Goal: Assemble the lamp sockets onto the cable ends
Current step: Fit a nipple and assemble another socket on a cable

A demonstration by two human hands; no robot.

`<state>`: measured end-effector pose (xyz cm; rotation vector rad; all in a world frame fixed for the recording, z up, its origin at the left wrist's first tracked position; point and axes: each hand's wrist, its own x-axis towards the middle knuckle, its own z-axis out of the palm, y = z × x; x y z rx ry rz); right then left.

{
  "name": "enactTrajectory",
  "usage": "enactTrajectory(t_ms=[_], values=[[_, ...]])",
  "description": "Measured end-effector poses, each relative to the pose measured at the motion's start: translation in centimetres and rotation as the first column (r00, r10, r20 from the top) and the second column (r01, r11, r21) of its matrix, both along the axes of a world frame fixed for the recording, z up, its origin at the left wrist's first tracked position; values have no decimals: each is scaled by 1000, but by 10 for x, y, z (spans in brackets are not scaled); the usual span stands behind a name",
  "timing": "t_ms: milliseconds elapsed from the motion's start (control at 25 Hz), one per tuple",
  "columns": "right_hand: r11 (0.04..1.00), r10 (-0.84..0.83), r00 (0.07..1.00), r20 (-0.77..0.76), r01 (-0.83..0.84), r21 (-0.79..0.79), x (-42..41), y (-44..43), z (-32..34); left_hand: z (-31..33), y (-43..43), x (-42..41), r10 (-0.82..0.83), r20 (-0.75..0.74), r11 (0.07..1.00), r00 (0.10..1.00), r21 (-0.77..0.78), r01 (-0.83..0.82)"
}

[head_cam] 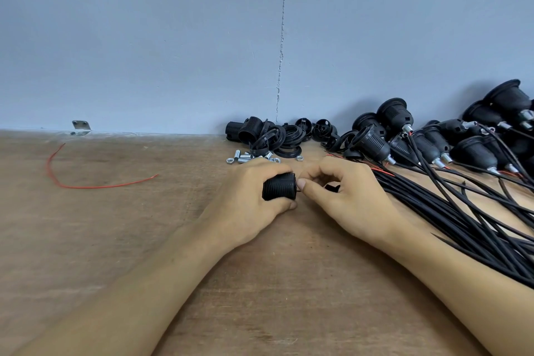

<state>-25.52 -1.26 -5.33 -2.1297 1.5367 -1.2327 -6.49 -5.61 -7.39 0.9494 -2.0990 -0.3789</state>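
Note:
My left hand (248,196) grips a black ribbed lamp socket body (279,186) lying sideways on the wooden table (115,240). My right hand (341,196) is just right of it, fingers curled, pinching a small black part (332,188) at the socket's open end; what it is stays mostly hidden by the fingers. A thick bundle of black cables (462,211) runs under my right forearm toward the right. Finished sockets on cable ends (433,136) lie piled at the back right.
Loose black socket shells and rings (277,133) sit against the grey wall behind my hands. Small metal nuts and threaded tubes (248,156) lie in front of them. A red wire (86,182) curls on the left. A metal bracket (81,127) sits at the wall.

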Motion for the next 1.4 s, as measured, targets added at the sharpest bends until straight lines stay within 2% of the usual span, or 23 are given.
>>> enactTrajectory(t_ms=[200, 440, 880, 1040, 1240, 1320, 1400], values=[[998, -39, 998, 40, 37, 47, -1, -2, -1, -3, -1, 1, 81, -49, 996, 996, 51, -78], [999, 4, 999, -49, -2, 49, -3, -2, 1, -2, 0, 1, 15, -36, 1000, 999, 21, -15], [1000, 2, 996, -91, -1, 10, -2, 0, -1, 4, 4, 1, -12, 34, 1000, 999, -20, 13], [999, 10, 997, -82, -6, 45, -4, -3, -1, 2, 2, 1, -25, 65, 999, 998, -19, 26], [986, -25, 993, -118, 44, 162, -7, -11, 7, -4, -3, 0, 55, -9, 995, 998, 89, -54], [932, 15, 987, -161, 45, 360, -18, -12, 19, -4, -4, 0, 80, -60, 984, 995, 167, -69], [843, 78, 957, -279, 86, 531, -28, -12, 35, -3, -4, 0, 120, -93, 965, 988, 245, -94]])
